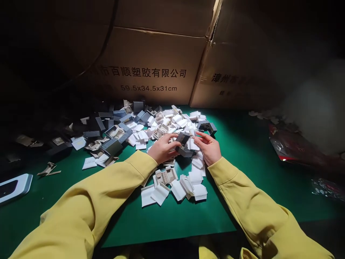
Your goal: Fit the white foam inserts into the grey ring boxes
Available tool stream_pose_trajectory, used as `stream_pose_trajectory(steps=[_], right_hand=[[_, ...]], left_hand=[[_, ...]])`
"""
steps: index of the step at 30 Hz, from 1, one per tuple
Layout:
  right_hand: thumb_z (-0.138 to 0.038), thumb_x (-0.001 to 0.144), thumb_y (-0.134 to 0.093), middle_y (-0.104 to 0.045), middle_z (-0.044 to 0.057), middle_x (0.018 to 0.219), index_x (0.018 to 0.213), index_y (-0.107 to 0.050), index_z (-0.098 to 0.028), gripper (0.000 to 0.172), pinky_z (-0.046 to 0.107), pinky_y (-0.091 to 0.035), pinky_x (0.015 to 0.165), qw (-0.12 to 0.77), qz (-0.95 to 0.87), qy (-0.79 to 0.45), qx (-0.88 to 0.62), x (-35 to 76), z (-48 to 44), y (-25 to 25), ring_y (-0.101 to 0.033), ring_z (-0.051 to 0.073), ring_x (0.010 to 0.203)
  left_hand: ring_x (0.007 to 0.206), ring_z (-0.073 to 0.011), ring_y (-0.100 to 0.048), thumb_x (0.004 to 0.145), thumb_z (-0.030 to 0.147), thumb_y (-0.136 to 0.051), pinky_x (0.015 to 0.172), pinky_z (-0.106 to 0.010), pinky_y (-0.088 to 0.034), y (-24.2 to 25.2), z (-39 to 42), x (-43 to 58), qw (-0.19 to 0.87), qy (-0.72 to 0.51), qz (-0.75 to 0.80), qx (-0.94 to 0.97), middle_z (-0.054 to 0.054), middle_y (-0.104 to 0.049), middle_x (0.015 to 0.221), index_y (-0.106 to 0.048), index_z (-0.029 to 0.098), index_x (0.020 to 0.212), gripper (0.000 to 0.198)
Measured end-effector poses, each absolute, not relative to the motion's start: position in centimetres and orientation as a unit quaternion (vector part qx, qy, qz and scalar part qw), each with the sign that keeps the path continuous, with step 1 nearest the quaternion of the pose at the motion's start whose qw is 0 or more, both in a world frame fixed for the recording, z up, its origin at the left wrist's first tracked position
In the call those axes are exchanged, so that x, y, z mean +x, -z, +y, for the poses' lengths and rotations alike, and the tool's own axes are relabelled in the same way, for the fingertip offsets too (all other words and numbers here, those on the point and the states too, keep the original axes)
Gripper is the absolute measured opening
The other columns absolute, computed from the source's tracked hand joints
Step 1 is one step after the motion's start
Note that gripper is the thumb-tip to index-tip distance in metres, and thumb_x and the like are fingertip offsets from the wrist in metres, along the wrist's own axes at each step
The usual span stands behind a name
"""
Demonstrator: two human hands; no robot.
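My left hand (164, 148) is closed on a small dark grey jewellery-type box (185, 151), which stands open with its lid raised. Just right of the box, my right hand (208, 146) has its thumb and fingers bent together at some white card. Whether that card is in the fingers or lies behind them, I cannot tell. Around and under both hands spreads a heap of folded white card inserts (175, 119). Several more white inserts (179, 190) lie closer to me, beside a beige tray-like insert (166, 176).
More dark boxes (111, 145) lie heaped to the left, and one open box (207, 127) sits right of the heap. Large cardboard cartons (151, 54) stand along the back of the green table (205, 219). A white-edged device (25, 183) is at far left, a red-edged plastic bag (289, 145) at right.
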State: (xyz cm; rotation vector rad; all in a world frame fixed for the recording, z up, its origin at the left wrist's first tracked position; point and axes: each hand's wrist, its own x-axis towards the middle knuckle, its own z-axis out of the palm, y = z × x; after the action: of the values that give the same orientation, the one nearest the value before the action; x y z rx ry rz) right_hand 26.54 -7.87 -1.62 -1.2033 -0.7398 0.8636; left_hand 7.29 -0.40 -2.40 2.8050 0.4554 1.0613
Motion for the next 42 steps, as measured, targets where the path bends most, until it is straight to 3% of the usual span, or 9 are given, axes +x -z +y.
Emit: stream_pose_trajectory(steps=[5,10,15,20,23,29,35,37,42], right_hand=[[-0.035,0.055,-0.080,-0.071,0.007,0.088,0.108,-0.061,-0.020,0.059,0.033,-0.054,0.072,0.644,-0.364,-0.437,-0.512,26.3,-8.1,1.7,-0.066,0.018,0.079],[-0.032,0.055,-0.080,-0.069,0.005,0.094,0.104,-0.063,-0.022,0.053,0.033,-0.053,0.079,0.603,-0.439,-0.457,-0.485,26.1,-8.5,1.6,-0.064,0.019,0.090],[-0.034,0.062,-0.076,-0.069,0.003,0.079,0.095,-0.066,-0.020,0.038,0.034,-0.053,0.077,0.592,-0.483,-0.381,-0.521,26.1,-8.7,1.1,-0.064,0.016,0.076],[-0.036,0.070,-0.070,-0.069,0.005,0.094,0.092,-0.069,-0.021,0.026,0.033,-0.053,0.076,0.593,-0.525,-0.263,-0.550,26.8,-8.7,0.9,-0.064,0.017,0.080],[-0.037,0.072,-0.067,-0.069,0.005,0.095,0.092,-0.069,-0.021,0.025,0.032,-0.054,0.074,0.584,-0.547,-0.249,-0.546,26.9,-8.7,0.9,-0.064,0.017,0.081],[-0.039,0.073,-0.066,-0.069,0.005,0.090,0.091,-0.069,-0.021,0.026,0.026,-0.052,0.055,0.577,-0.529,-0.291,-0.550,26.3,-9.1,0.4,-0.062,0.016,0.070],[-0.040,0.073,-0.066,-0.068,0.005,0.093,0.091,-0.070,-0.023,0.025,0.031,-0.054,0.064,0.570,-0.539,-0.298,-0.543,26.2,-8.9,0.9,-0.063,0.018,0.076],[-0.038,0.073,-0.067,-0.069,0.004,0.093,0.091,-0.070,-0.024,0.023,0.032,-0.053,0.068,0.553,-0.568,-0.268,-0.548,26.2,-9.0,1.1,-0.063,0.018,0.078],[-0.033,0.078,-0.063,-0.069,0.004,0.082,0.096,-0.069,-0.026,0.020,0.030,-0.047,0.058,0.495,-0.666,-0.123,-0.544,26.3,-9.4,0.8,-0.059,0.018,0.073]], left_hand=[[0.105,-0.0215,-0.054,0.080,0.029,-0.058,0.086,-0.035,-0.050,2.4,-0.5,7.3,0.058,-0.344,0.156,0.924,-0.012,-0.053,0.115,-0.063,0.018,0.093,0.017],[0.106,-0.0219,-0.054,0.080,0.029,-0.057,0.087,-0.035,-0.050,2.4,-0.5,7.3,0.063,-0.340,0.161,0.925,-0.012,-0.053,0.116,-0.063,0.018,0.094,0.018],[0.107,-0.0223,-0.055,0.082,0.029,-0.055,0.087,-0.037,-0.050,2.3,-0.5,7.2,0.066,-0.335,0.156,0.927,-0.013,-0.052,0.117,-0.063,0.018,0.096,0.020],[0.106,-0.0209,-0.055,0.082,0.027,-0.056,0.085,-0.034,-0.051,2.1,-0.6,7.3,0.052,-0.354,0.143,0.923,-0.013,-0.054,0.116,-0.062,0.017,0.093,0.016],[0.105,-0.0211,-0.055,0.082,0.025,-0.056,0.084,-0.034,-0.051,2.2,-0.6,7.4,0.048,-0.363,0.130,0.921,-0.013,-0.055,0.114,-0.062,0.016,0.093,0.015],[0.103,-0.0193,-0.058,0.083,0.024,-0.054,0.084,-0.033,-0.051,2.0,-0.6,7.4,0.063,-0.354,0.117,0.926,-0.014,-0.056,0.117,-0.061,0.016,0.091,0.013],[0.104,-0.0184,-0.058,0.083,0.025,-0.054,0.085,-0.032,-0.050,1.4,-0.9,7.3,0.074,-0.336,0.111,0.932,-0.012,-0.059,0.116,-0.059,0.017,0.089,0.012],[0.102,-0.0179,-0.059,0.084,0.027,-0.054,0.084,-0.032,-0.051,1.4,-0.9,7.3,0.080,-0.329,0.113,0.934,-0.013,-0.059,0.117,-0.058,0.017,0.090,0.013],[0.102,-0.0176,-0.059,0.084,0.030,-0.053,0.083,-0.031,-0.050,1.8,-0.8,7.2,0.083,-0.312,0.099,0.941,-0.012,-0.058,0.119,-0.056,0.017,0.093,0.016]])
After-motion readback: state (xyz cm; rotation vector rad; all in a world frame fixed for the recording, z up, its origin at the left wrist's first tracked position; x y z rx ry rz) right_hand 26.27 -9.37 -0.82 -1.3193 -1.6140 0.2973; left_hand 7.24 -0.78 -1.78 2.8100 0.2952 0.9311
